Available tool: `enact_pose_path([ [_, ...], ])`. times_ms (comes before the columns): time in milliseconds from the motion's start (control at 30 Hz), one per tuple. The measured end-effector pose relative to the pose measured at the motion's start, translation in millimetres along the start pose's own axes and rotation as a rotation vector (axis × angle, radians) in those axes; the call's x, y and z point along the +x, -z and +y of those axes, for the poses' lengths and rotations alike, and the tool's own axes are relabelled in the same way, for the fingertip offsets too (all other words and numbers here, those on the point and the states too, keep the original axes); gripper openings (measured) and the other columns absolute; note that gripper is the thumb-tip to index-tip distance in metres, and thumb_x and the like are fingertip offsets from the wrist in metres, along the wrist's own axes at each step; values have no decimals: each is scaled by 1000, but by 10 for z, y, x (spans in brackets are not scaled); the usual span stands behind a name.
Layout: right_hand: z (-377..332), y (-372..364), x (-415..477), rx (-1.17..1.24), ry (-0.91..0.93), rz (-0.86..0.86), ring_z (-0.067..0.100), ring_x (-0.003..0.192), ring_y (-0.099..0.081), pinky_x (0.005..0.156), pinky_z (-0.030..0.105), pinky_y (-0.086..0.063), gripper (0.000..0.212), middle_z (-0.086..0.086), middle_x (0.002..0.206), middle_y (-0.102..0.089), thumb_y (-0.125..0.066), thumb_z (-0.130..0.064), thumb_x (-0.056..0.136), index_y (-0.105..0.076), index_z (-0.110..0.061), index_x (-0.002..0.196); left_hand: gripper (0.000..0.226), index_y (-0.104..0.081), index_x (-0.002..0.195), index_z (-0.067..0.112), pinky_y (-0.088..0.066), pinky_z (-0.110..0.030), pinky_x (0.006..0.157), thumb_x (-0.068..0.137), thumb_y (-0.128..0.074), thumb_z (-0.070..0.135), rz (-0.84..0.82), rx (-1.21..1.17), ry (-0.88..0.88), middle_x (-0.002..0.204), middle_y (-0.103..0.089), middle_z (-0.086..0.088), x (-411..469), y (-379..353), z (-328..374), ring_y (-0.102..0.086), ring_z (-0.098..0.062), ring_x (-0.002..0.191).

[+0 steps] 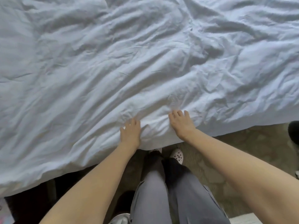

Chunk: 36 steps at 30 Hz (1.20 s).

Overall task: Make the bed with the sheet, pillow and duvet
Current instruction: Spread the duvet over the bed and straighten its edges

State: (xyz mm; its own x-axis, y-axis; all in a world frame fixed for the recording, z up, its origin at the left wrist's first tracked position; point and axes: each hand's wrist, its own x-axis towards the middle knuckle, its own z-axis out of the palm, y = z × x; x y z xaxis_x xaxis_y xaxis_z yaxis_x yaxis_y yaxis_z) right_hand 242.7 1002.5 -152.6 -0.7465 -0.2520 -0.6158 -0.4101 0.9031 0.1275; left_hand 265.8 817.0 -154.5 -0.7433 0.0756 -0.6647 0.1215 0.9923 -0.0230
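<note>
A pale blue duvet, heavily creased, covers the whole bed and hangs over its near edge. My left hand lies palm down on the duvet near that edge, fingers fairly straight and spread. A short way to its right, my right hand also rests palm down on the fabric, fingertips pressed into a small bunch of wrinkles. Neither hand plainly grips the cloth. The sheet and pillow are hidden or out of view.
My legs in grey trousers and white perforated clogs stand on patterned carpet against the bed's edge. A dark object sits at the far right on the floor. Dark shadow lies under the bed at lower left.
</note>
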Motion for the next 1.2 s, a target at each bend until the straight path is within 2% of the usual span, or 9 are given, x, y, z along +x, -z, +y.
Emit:
enact_pose_path([
  [167, 176, -28, 219, 117, 115, -18, 29, 110, -51, 88, 33, -42, 32, 16, 120, -52, -44, 9, 87, -50, -3, 116, 28, -50, 114, 4, -44, -32, 83, 87, -47, -5, -8, -32, -41, 117, -54, -13, 175, -45, -22, -54, -29, 108],
  [300, 287, 121, 147, 189, 220, -275, 28, 92, -52, 75, 31, -37, 24, 12, 104, -55, -36, 6, 90, -55, -2, 101, 22, -54, 105, 0, -43, -33, 78, 86, -44, -4, -193, -16, -196, 110, -56, -17, 109, -16, -16, -57, -35, 101],
  [400, 288, 204, 81, 169, 271, -384, 20, 65, -41, 70, 29, -34, 28, 2, 73, -37, -37, 6, 88, -37, -11, 66, 10, -49, 92, 7, -40, -31, 73, 86, -46, -1, -326, 47, -294, 93, -48, -12, 98, 26, 24, -51, -28, 85],
  [467, 295, 213, 100, 179, 273, -385, 16, 60, -34, 70, 30, -34, 33, 1, 70, -31, -37, 6, 88, -30, -13, 63, 10, -48, 88, 8, -39, -29, 70, 86, -44, -1, -357, 68, -297, 85, -42, -7, 153, 44, 52, -46, -24, 80],
  [633, 308, 75, 127, 249, 223, -284, 26, 84, -51, 75, 32, -45, 9, 8, 92, -52, -44, 0, 89, -52, -4, 90, 25, -54, 116, 4, -46, -33, 86, 93, -50, 13, -386, 183, -215, 119, -56, -12, 191, 50, -16, -57, -29, 108],
  [767, 225, 14, 105, 215, 318, -194, 28, 112, -52, 91, 35, -43, 42, 11, 122, -51, -59, -30, 89, -47, -5, 120, 45, -49, 129, 6, -50, -45, 91, 89, -59, 25, -422, 463, -18, 131, -51, -10, 59, 22, -243, -56, -31, 115],
  [933, -102, 42, 233, 130, 409, -45, 25, 108, -49, 88, 33, -41, 25, 11, 119, -49, -51, -9, 91, -48, -6, 116, 32, -57, 119, 3, -47, -35, 92, 92, -41, -6, -390, 408, -120, 124, -58, -11, 68, -65, -433, -57, -28, 114],
  [1067, -213, 11, 305, 51, 422, -195, 25, 98, -57, 82, 31, -45, 18, 12, 114, -60, -44, 8, 88, -55, -6, 86, 33, -52, 121, 0, -43, -33, 93, 94, -35, -4, -408, 262, -168, 127, -53, -16, 59, -116, -518, -54, -30, 116],
  [1200, -202, -164, 87, 25, 431, -409, 30, 132, -39, 108, 38, -28, 14, 17, 134, -49, -43, 0, 91, -56, -4, 92, 30, -52, 118, 1, -44, -32, 89, 93, -35, -3, -430, 192, -141, 123, -54, -15, -5, -126, -539, -55, -31, 112],
])
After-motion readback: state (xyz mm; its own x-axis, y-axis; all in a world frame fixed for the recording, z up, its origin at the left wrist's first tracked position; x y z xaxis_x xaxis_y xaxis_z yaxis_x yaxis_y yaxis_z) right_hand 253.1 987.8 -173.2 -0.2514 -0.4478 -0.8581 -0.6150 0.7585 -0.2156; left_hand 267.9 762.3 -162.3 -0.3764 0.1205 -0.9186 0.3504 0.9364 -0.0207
